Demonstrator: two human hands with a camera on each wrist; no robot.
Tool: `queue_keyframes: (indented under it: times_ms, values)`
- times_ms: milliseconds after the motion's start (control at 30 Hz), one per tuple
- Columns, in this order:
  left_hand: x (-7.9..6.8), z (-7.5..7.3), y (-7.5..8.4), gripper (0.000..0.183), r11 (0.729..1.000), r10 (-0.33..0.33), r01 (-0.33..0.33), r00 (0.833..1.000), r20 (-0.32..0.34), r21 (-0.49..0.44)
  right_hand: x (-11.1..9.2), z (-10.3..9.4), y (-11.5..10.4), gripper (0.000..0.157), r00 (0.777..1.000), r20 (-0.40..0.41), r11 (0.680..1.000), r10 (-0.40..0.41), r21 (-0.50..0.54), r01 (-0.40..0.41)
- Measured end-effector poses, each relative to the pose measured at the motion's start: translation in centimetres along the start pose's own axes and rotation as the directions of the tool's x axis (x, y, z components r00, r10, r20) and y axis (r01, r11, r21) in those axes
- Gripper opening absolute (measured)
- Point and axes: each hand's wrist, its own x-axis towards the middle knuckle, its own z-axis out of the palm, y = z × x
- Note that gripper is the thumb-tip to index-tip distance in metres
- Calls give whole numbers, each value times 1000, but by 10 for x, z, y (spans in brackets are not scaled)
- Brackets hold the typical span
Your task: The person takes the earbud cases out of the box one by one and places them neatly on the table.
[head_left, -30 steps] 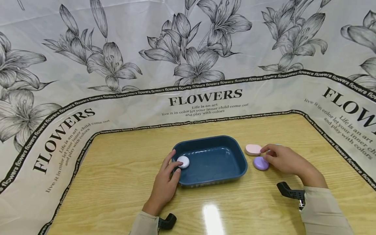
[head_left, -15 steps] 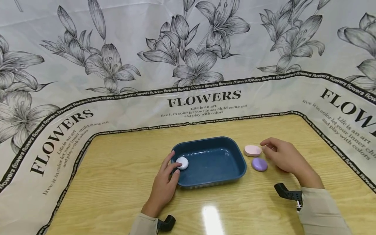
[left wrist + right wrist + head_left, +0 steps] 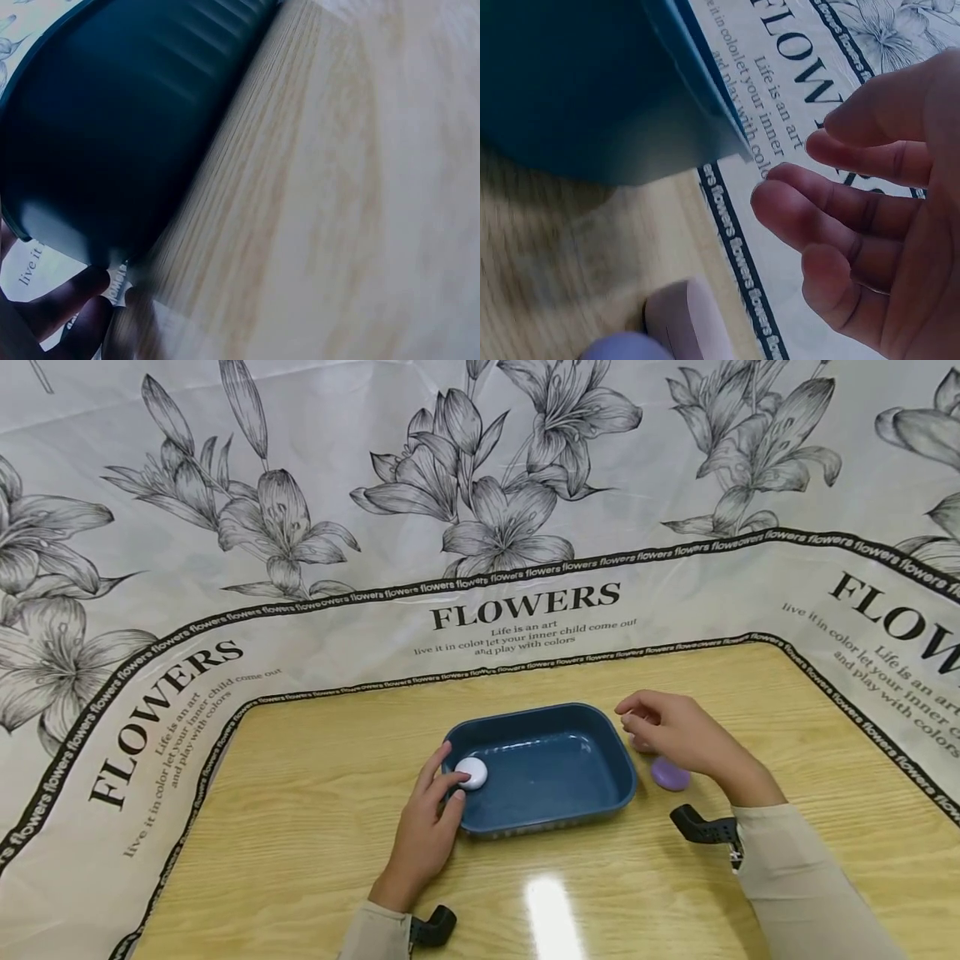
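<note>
My left hand point(image 3: 423, 818) grips the left wall of a dark blue basin point(image 3: 540, 827), one finger reaching over the rim. That fingertip touches a smooth white round piece point(image 3: 475, 770) inside. In the left wrist view, curled fingers point(image 3: 82, 292) lie against the basin's outer wall. My right hand point(image 3: 675, 735) hovers by the basin's right rim, its fingers loosely bent. Nothing shows in it in the right wrist view. Below it are a pale pink oval piece point(image 3: 694, 322), mostly hidden in the head view, and a purple rounded piece point(image 3: 670, 774).
The basin stands on a light wood-grain table point(image 3: 300, 793). A white cloth point(image 3: 337, 635) with black flower drawings and lettering surrounds the table's back and sides. Each wrist wears a black bracket point(image 3: 701, 825).
My right hand has moved left from beside the pink and purple pieces, over the pink one to near the basin's rim. The left hand stays on the basin.
</note>
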Motion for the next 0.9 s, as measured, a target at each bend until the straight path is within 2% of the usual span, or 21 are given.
queue_keyframes:
  times_ms: [133,233,367,500,600,733,900]
  values:
    - [0,-1,2,25,1000,-9,9,1000,4,-6,9,3,-11,26,996,86,994,-25,105,16]
    - [1,-2,2,25,1000,-11,11,1000,3,-10,19,3,-20,26,988,144,990,-60,135,41]
    - [3,-1,1,25,1000,-6,6,1000,-1,-12,32,4,-31,26,975,204,992,-88,103,68]
    - [3,0,1,25,1000,-2,2,1000,-4,-8,41,10,-38,26,958,282,993,-60,111,30]
    - [1,0,1,25,1000,3,-3,1000,-5,-3,49,16,-41,26,940,335,994,-68,99,37]
    - [0,-1,1,24,1000,1,-1,1000,-15,4,59,23,-47,30,914,393,995,-99,38,92]
    - [0,-1,3,24,1000,7,-7,1000,-11,-1,68,31,-55,31,889,448,994,-97,-9,113]
